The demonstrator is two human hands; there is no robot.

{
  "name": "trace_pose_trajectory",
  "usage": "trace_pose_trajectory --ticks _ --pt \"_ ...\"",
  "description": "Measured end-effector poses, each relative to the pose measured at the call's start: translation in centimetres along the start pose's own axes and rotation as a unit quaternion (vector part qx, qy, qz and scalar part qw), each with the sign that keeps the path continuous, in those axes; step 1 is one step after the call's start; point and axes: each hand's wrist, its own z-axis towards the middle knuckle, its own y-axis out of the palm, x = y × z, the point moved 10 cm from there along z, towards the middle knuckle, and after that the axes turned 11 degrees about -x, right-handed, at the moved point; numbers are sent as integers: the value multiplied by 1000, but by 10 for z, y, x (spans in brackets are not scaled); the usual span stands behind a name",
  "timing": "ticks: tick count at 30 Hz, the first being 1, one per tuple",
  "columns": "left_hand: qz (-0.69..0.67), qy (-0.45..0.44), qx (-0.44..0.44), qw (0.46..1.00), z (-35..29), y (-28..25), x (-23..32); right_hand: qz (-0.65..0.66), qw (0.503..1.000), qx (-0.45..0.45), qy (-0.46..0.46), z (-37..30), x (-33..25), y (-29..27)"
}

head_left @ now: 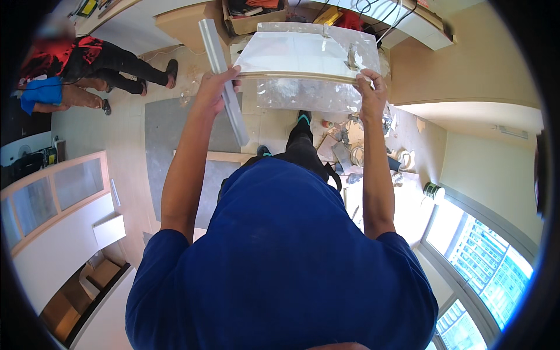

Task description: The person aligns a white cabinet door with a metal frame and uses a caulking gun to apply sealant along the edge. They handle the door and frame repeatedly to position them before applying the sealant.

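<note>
A white flat panel (291,52) with a tan near edge is held up in front of me, level and crosswise. My left hand (217,90) is closed at its left corner, thumb on top, and a long grey metal-looking bar (235,119) runs slantwise through the same grip. At the right corner my right hand (371,94) pinches the panel between thumb and fingers. Beside that hand, a small metal hinge-like fitting (352,56) shows on the right. Below the panel is a scuffed, white-spotted board (309,96), partly hidden by it.
Tools and rubble (344,151) litter the floor by my feet. Grey sheets (175,125) lie to the left. Two people (87,64) are at the far left. A cardboard box (254,22) and cables (373,9) are ahead. Cabinets (64,216) stand lower left; a window (478,262) is right.
</note>
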Motion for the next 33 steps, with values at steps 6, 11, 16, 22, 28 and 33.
trace_pose_trajectory --ticks 6,11,16,22,28,33 --pt "58 69 -27 996 27 6 48 -32 998 -40 -40 44 -28 19" --pt "615 223 125 746 22 53 176 -48 998 -38 -34 103 -51 24" --pt "700 381 -57 601 59 133 234 -72 995 -53 -36 149 -71 40" --pt "698 234 -205 645 129 165 242 -114 992 -51 -32 193 -89 52" --pt "677 138 -204 694 175 157 256 -135 987 -83 10 221 -96 58" --pt "697 123 -227 669 188 161 266 -128 987 -99 20 236 -96 60"
